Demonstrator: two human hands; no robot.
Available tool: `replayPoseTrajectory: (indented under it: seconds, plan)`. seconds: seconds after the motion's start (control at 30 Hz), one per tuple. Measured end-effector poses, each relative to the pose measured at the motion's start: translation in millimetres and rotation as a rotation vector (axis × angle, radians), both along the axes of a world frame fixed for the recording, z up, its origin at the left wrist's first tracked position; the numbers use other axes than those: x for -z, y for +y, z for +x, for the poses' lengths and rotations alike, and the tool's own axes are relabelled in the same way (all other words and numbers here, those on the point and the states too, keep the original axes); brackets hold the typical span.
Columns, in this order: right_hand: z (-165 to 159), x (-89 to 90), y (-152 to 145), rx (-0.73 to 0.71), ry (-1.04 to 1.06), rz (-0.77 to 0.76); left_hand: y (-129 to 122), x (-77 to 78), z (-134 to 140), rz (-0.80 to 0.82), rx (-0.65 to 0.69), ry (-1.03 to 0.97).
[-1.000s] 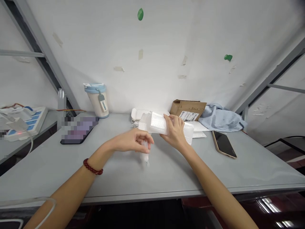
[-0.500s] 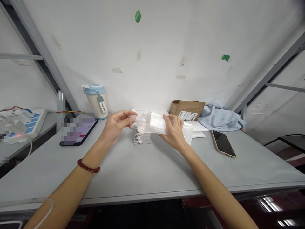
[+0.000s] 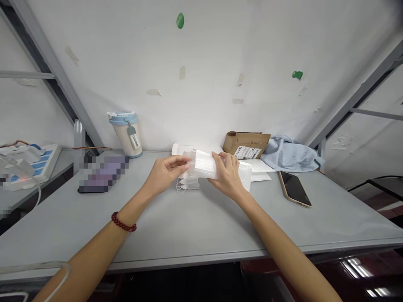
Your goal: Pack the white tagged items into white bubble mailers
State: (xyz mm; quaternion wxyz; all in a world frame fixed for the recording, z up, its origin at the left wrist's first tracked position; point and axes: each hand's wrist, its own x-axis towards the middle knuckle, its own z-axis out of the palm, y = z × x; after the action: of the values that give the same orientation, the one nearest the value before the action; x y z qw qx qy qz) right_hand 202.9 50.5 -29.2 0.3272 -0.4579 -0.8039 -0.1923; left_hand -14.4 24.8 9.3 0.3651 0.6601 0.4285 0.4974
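A translucent bubble-wrap pouch [image 3: 204, 165] is held above the desk, its mouth toward the left. My right hand [image 3: 227, 173] grips the pouch from the right, thumb in front and fingers over the top. At the mouth, my left hand [image 3: 168, 173] has thumb and forefinger pinched together; what lies between them is hidden. Below the pouch, several small clear vials [image 3: 192, 186] with white caps and white cord loops lie in a stack on the grey desk [image 3: 189, 226]. More white bubble wrap [image 3: 245, 174] shows behind my right wrist.
White padded envelopes [image 3: 261, 177] lie by an open cardboard box [image 3: 247, 144] and a light blue cloth [image 3: 288, 153]. A phone [image 3: 295, 188] rests at right. A blue-lidded cup [image 3: 127, 136], a second, blurred-out device [image 3: 103, 174] and a power strip [image 3: 40, 165] are at left.
My left hand has moved right to the pouch's mouth. A clear piece that showed between its fingertips and the pouch is now out of sight. My right hand keeps its grip.
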Motion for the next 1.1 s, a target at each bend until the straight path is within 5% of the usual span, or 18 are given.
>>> replayPoseTrajectory:
  seconds: [0.4,0.67,0.93,1.1]
  plan:
    - [-7,2.5,-5,-0.073,-0.03,0.035,-4,7.9,12,-0.07,-0.007,0.028]
    - [-10,3.2,-7,-0.1,-0.02,0.034,-3,12.1,13,0.139,0.06,0.278]
    - [-11,6.0,-6,-0.12,-0.049,0.0,-2,15.6,14,0.145,0.159,0.477]
    - [-3,3.5,1,-0.079,-0.009,0.037,-6,9.9,13,0.187,0.02,0.285]
